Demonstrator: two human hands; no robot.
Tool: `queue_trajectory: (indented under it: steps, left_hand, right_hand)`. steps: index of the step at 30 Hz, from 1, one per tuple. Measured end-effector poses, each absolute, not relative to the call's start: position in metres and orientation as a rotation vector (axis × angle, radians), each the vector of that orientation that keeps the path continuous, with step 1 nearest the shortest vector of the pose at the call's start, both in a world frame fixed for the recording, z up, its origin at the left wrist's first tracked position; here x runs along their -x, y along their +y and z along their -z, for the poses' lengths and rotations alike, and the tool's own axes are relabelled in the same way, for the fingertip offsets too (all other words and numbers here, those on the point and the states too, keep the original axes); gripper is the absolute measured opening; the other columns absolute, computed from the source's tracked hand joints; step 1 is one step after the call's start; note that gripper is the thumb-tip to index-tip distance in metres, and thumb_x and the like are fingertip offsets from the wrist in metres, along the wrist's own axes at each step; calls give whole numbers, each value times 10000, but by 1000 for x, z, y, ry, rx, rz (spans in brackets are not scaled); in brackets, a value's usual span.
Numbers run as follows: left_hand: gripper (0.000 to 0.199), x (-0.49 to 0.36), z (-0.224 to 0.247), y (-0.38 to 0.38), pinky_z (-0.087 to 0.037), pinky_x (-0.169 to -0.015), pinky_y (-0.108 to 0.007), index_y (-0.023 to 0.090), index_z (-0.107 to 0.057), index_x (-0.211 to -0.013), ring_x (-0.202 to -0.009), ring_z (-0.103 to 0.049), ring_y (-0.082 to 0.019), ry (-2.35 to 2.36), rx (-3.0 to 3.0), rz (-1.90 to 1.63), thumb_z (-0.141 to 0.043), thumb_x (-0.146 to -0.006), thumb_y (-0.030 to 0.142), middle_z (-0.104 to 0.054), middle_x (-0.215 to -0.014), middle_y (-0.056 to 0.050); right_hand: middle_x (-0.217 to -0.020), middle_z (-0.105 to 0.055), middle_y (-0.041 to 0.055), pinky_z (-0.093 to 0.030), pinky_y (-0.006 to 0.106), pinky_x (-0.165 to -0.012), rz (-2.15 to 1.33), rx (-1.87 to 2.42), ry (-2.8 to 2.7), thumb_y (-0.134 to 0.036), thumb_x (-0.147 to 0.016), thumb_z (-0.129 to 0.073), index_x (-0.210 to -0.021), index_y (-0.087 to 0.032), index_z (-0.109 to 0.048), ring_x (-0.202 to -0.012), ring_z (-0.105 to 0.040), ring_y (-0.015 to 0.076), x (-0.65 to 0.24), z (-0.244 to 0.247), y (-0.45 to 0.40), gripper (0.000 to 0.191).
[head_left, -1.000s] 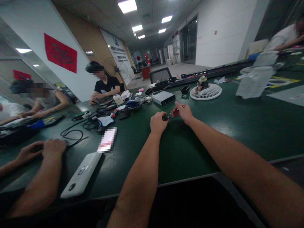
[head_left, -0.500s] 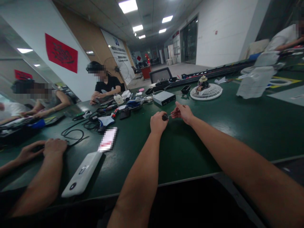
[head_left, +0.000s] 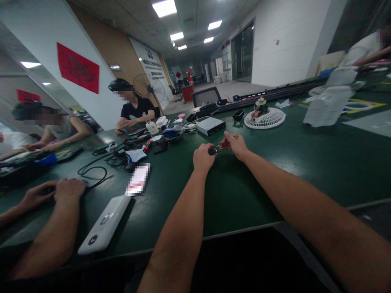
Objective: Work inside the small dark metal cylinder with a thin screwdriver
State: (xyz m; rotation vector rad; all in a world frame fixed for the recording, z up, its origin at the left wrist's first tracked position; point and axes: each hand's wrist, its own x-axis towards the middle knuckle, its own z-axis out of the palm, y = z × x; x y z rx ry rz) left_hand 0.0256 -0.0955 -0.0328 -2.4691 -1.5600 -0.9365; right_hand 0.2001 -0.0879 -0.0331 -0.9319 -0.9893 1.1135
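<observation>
Over the green table [head_left: 244, 183], my left hand [head_left: 203, 158] is closed around a small black rounded part [head_left: 212, 150], whose end shows beyond the thumb. Just to its right, my right hand [head_left: 235, 145] pinches a thin metal rod [head_left: 219, 146]. The rod spans the narrow gap between my hands and its tip meets the black part; whether it goes inside cannot be made out. My right fingers cover the rod's other end. A grey metal box [head_left: 210, 126] lies just beyond my hands.
A white fan grille with a motor [head_left: 264, 118] and a small black tray [head_left: 238, 115] sit behind. Tangled cables [head_left: 94, 173] and a white power bank-like device [head_left: 105, 224] lie left, near another person's hands [head_left: 69, 189]. A white plastic stand [head_left: 330, 101] is at right.
My right hand has shifted slightly left toward my left hand, and less of the metal rod shows between them. My left hand keeps its place.
</observation>
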Motion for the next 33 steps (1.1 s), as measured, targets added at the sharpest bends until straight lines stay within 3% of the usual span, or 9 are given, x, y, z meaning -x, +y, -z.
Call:
queue_trajectory:
  steps: [16, 22, 25, 33]
  left_hand:
    - [319, -25, 33, -96, -508, -887, -295, 291, -718, -1135, -1020, -675, -209, -1580, 2479, 917, -760, -821, 255, -711, -1115, -20]
    - [325, -25, 32, -97, -510, -897, -300, 306, -716, -1159, -1044, -672, -215, -1614, 2464, 915, -739, -843, 233, -701, -1135, -30]
    - [307, -26, 30, -99, -511, -893, -299, 313, -726, -1146, -1030, -675, -211, -1613, 2492, 873, -729, -850, 230, -701, -1124, -29]
    - [352, -26, 32, -97, -506, -929, -322, 314, -724, -1179, -1046, -669, -223, -1618, 2473, 867, -718, -844, 203, -692, -1180, -31]
  right_hand:
    - [-638, -722, 85, -635, 333, -591, -1116, 937, -1060, -571, -921, -654, -600, -167, -631, -522, -682, 175, -200, 36, -87, 516]
    - [-798, -783, 113, -647, 359, -723, -1081, 938, -1122, -602, -931, -613, -619, -194, -645, -631, -721, 191, -195, 35, -89, 515]
    - [-787, -778, 120, -644, 363, -704, -1010, 1016, -1154, -640, -916, -603, -609, -199, -635, -610, -707, 195, -195, 34, -89, 539]
    - [-735, -722, 133, -597, 342, -629, -702, 1130, -1092, -728, -964, -363, -611, -205, -595, -618, -689, 200, -205, 36, -86, 673]
